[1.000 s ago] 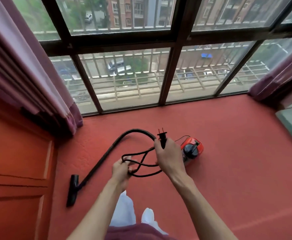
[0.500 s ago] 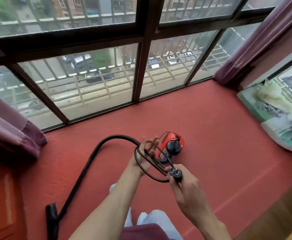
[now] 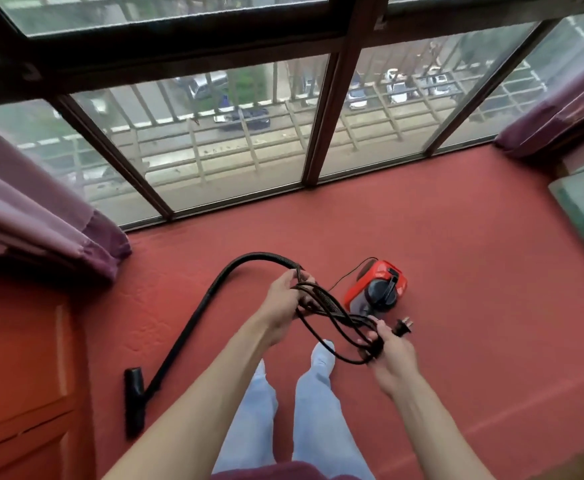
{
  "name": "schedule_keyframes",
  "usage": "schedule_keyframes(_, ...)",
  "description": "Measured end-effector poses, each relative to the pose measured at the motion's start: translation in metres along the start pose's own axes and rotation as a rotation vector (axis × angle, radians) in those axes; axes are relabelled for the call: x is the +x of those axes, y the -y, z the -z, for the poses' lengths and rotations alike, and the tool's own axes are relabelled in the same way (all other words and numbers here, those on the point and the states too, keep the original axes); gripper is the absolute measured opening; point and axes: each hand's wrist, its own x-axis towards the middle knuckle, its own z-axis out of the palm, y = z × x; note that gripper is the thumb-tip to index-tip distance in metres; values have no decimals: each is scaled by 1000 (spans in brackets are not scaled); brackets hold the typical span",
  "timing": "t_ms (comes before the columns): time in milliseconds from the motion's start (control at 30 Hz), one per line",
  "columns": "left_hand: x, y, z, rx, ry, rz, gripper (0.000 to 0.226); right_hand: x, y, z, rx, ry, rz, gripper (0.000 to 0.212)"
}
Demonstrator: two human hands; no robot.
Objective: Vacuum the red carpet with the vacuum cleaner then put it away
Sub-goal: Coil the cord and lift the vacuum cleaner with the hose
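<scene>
My left hand [image 3: 285, 299] grips one end of the looped power cord [image 3: 332, 310] at centre frame. My right hand [image 3: 392, 355], lower right, pinches the other end, with the plug [image 3: 403, 326] poking free. Just beyond, the vacuum cleaner [image 3: 377, 289] sits on the red carpet [image 3: 456, 271], its hose [image 3: 214, 292] running to lower left. I judge this is cord handling, though whether winding or unwinding I cannot tell; next I must keep the loops untangled
</scene>
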Motion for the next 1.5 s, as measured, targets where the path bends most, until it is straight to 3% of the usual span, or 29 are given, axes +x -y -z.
schedule_keyframes(167,15,-11,21,327,35,-68,31,76,-6,-35,-24,143,-304,20)
schedule_keyframes(333,50,0,45,573,42,-112,30,147,-29,-81,-15,234,-386,23)
schedule_keyframes(467,80,21,76,589,-55,-199,28,194,-42,-125,27,297,-397,30)
schedule_keyframes(567,98,43,104,579,-117,-247,39,212,-51,-146,-46,349,-387,35)
schedule_keyframes(767,110,93,152,553,-73,-391,62,226,-80,-166,-145,463,-382,40)
schedule_keyframes(833,109,106,166,544,-80,-416,60,224,-87,-175,-179,480,-349,45)
schedule_keyframes(900,107,114,177,521,-77,-424,57,219,-95,-184,-207,469,-310,35)
schedule_keyframes(1000,104,123,188,368,-117,-357,52,212,-104,-199,-221,410,-210,24)
schedule_keyframes(1100,113,141,190,24,-339,-263,45,205,-107,-208,-351,291,40,25)
schedule_keyframes(1200,141,170,180,-458,-507,-115,36,194,-108,-204,-662,234,320,28)
schedule_keyframes(1300,179,200,154,-720,-614,90,23,181,-110,-188,-983,174,543,37)
schedule_keyframes(1433,222,231,115,-818,-547,382,23,172,-107,-154,-1166,131,647,19)
schedule_keyframes(1500,240,239,100,-823,-473,433,26,173,-104,-137,-1218,150,679,25)
